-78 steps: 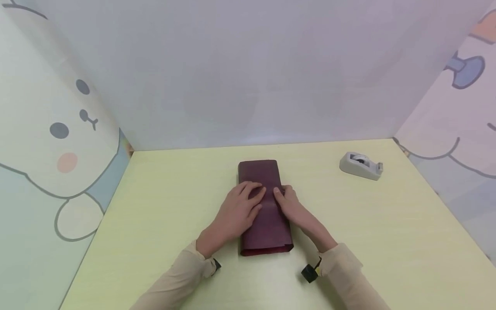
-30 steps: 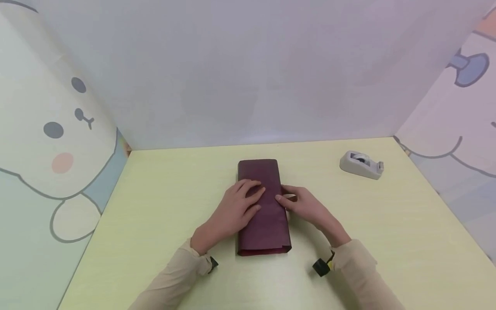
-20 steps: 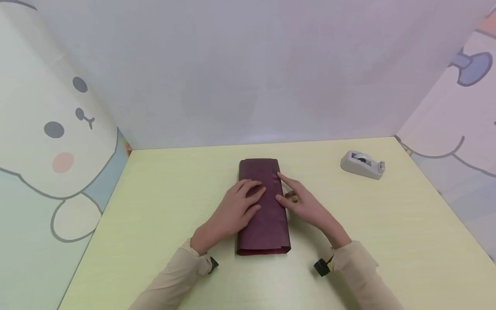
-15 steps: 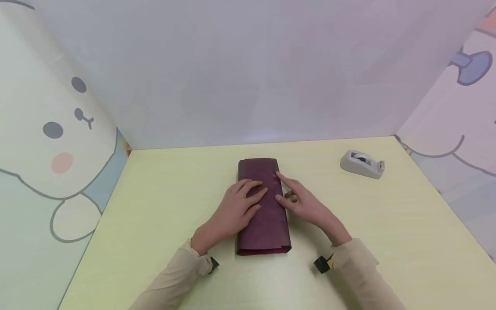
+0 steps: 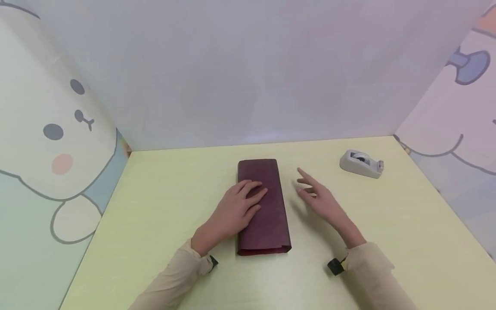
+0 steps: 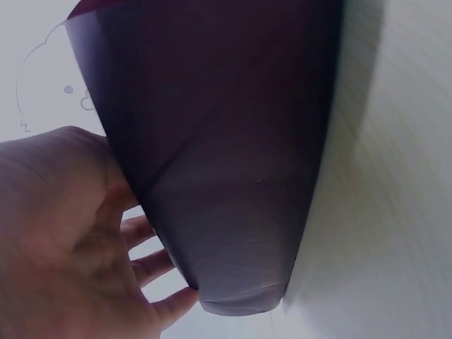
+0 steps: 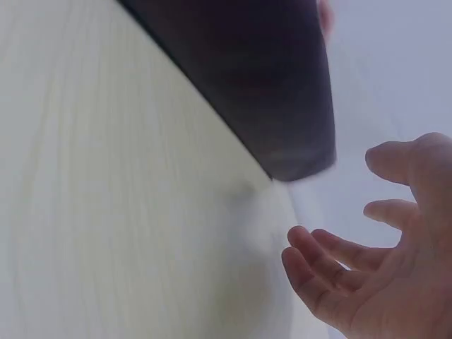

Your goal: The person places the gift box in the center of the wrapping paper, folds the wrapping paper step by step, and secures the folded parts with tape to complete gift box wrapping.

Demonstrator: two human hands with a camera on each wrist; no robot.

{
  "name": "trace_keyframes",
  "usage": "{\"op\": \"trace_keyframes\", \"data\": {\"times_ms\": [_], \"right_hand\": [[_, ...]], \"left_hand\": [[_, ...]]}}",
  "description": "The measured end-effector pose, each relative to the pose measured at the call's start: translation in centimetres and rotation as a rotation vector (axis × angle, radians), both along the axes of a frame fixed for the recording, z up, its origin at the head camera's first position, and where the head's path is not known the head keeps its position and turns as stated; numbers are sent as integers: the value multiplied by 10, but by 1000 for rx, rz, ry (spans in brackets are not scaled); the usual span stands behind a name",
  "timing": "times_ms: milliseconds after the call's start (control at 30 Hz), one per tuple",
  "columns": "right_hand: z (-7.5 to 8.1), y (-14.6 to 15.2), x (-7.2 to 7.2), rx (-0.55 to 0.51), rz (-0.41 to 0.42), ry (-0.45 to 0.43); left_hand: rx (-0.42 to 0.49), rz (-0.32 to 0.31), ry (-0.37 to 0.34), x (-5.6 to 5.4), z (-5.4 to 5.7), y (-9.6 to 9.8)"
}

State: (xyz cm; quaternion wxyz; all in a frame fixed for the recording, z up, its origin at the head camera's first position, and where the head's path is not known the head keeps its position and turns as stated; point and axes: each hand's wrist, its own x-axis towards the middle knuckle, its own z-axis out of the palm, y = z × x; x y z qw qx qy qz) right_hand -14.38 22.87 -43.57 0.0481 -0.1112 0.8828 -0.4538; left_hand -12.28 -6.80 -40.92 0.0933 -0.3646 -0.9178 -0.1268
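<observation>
A long, box-shaped parcel in dark maroon paper (image 5: 267, 228) lies lengthwise on the table, its near end showing a redder inside under the paper's edge. My left hand (image 5: 236, 209) rests on its top from the left, fingers spread over the paper. In the left wrist view the parcel's side (image 6: 226, 155) fills the middle, with the left hand (image 6: 63, 233) along its upper edge. Off to the parcel's right, my right hand (image 5: 319, 200) hovers with loosely bent fingers and nothing in them. The right wrist view shows a gap between the right hand (image 7: 381, 261) and the parcel (image 7: 261, 85).
A grey tape dispenser (image 5: 361, 164) with a roll of tape stands at the back right of the pale yellow table (image 5: 166, 193). A plain wall (image 5: 248, 77) rises behind, and panels with cartoon animals flank both sides.
My right hand has let go of the parcel's right edge and moved away to the right. The left hand stays on top, and the parcel lies almost where it was.
</observation>
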Motion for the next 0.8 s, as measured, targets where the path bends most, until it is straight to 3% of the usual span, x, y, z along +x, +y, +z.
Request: {"op": "trace_keyframes", "data": {"times_ms": [167, 400, 500, 800], "right_hand": [[7, 42, -5, 81, -124, 81], [15, 97, -20, 253, -299, 339], [14, 113, -26, 335, -340, 401], [8, 147, -44, 517, -368, 368]], "left_hand": [[-10, -2, 25, 1, -2, -1], [-17, 1, 18, 2, -1, -2], [-21, 1, 17, 2, 0, -2], [-21, 6, 2, 1, -3, -2]]}}
